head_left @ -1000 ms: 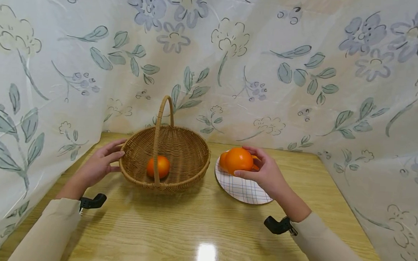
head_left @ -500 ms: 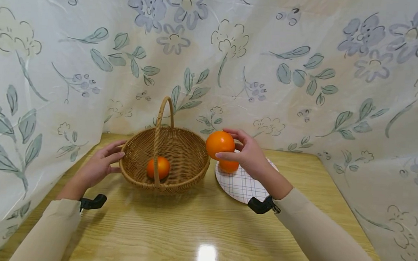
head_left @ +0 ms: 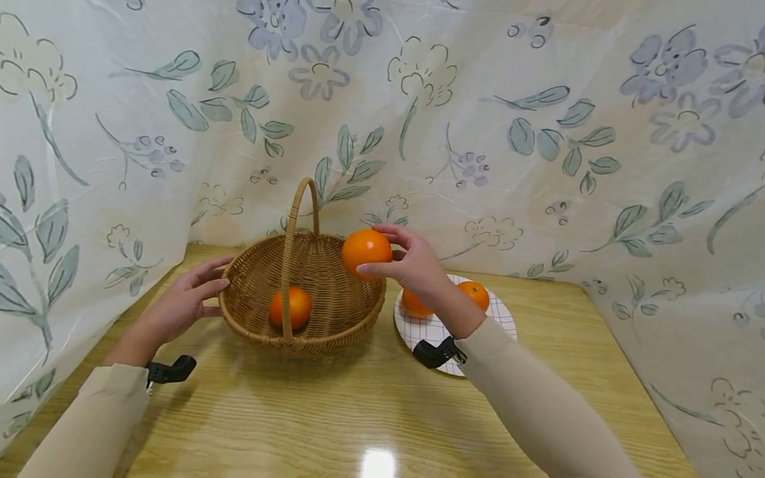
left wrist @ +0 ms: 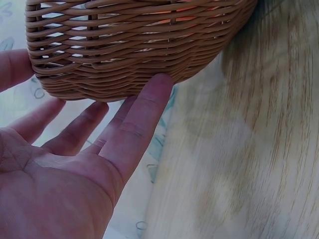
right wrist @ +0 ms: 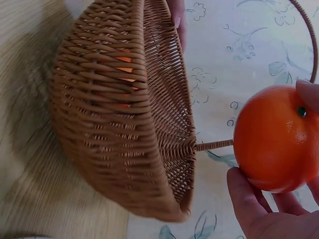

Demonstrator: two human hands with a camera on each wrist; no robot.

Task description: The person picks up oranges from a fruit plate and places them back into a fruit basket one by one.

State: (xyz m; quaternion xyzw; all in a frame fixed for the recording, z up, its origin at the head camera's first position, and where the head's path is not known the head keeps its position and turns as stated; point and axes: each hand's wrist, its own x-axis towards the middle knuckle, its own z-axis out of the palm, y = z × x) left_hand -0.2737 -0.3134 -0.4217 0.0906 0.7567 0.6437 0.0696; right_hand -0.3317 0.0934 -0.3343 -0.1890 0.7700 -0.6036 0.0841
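My right hand (head_left: 415,265) grips an orange (head_left: 363,251) between thumb and fingers, raised over the right side of a wicker basket (head_left: 343,329). The right wrist view shows this orange (right wrist: 274,139) with its green stem spot, apart from the basket rim. A second orange (head_left: 292,307) lies inside the basket, partly behind the arched handle (head_left: 287,262). At the basket's left side, my left hand (head_left: 181,299) touches the rim and outer wall with spread, fairly straight fingers, also seen in the left wrist view along the woven wall (left wrist: 124,55).
Right of the basket, a round checked plate (head_left: 503,321) bears two visible oranges, one (head_left: 415,305) partly hidden by the right arm and another (head_left: 475,293) behind it. Both stand on a wooden table (head_left: 316,427). Floral cloth (head_left: 430,124) hangs behind and at the sides.
My right hand has carried the orange leftward and up, from over the plate to over the basket's right rim. The left hand and basket have stayed in place.
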